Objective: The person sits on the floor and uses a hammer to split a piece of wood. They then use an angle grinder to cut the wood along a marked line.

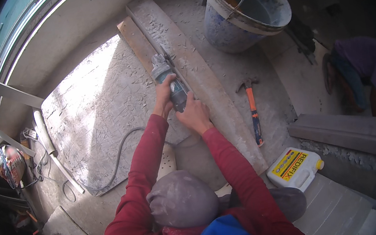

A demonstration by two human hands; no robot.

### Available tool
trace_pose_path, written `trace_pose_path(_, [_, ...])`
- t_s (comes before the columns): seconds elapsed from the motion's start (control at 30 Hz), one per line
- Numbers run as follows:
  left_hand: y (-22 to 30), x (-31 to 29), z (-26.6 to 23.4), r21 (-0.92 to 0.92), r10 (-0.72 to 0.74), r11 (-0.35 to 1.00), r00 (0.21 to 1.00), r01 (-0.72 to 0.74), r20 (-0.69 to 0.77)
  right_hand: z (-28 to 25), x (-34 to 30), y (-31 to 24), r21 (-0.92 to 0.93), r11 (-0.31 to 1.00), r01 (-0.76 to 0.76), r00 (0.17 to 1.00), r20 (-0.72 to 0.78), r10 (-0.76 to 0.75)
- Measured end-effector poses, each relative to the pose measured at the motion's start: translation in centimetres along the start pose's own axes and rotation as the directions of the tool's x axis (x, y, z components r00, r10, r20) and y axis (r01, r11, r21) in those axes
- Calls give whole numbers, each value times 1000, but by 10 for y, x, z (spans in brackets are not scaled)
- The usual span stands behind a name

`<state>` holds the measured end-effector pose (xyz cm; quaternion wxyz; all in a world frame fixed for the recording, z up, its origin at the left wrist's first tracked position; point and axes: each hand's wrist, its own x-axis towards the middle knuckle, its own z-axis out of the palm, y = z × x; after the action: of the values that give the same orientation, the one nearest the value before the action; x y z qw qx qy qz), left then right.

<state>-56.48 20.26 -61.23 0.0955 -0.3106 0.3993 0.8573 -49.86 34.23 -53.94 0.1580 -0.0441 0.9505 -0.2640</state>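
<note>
An angle grinder (162, 75) with a teal and grey body is held in both hands over a long dusty board (189, 55). My left hand (163, 99) wraps round the grinder's body from the left. Behind it, my right hand (195, 115) grips the rear end, fingers closed. The grinder's head lies along the board's left edge, beside a narrower brown strip (134, 38); whether its disc touches the board I cannot tell. A grey cord (117, 153) runs away to the left. Chips and dust lie scattered on the board.
To the right of the board lies a claw hammer (253, 113) with an orange handle. A dirty bucket (237, 23) stands beyond it. Nearby sits a white jerrycan (294, 169). A large scratched sheet (83, 112) covers the floor at left. Another person (364, 65) bends at far right.
</note>
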Motion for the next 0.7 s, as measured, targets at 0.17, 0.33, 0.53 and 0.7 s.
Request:
trace_pose_path(0.17, [1,2,-1,5,-7,1000,1000,7,2,1,1,0,6,1000,5,1000,3,-5])
trace_pose_path(0.33, [-4,1,-1,12,10,1000,1000,-10,-19,2,-2,2,13,1000,2,1000,3,-2])
trace_pose_path(0.53, [-10,-6,-2,27,30,999,999,-30,-13,2,-10,7,-2,1000,-15,1000,6,15])
trace_pose_path(0.7, [-14,-16,2,39,73,997,997,-72,-20,3,-15,11,-18,1000,0,1000,-13,0])
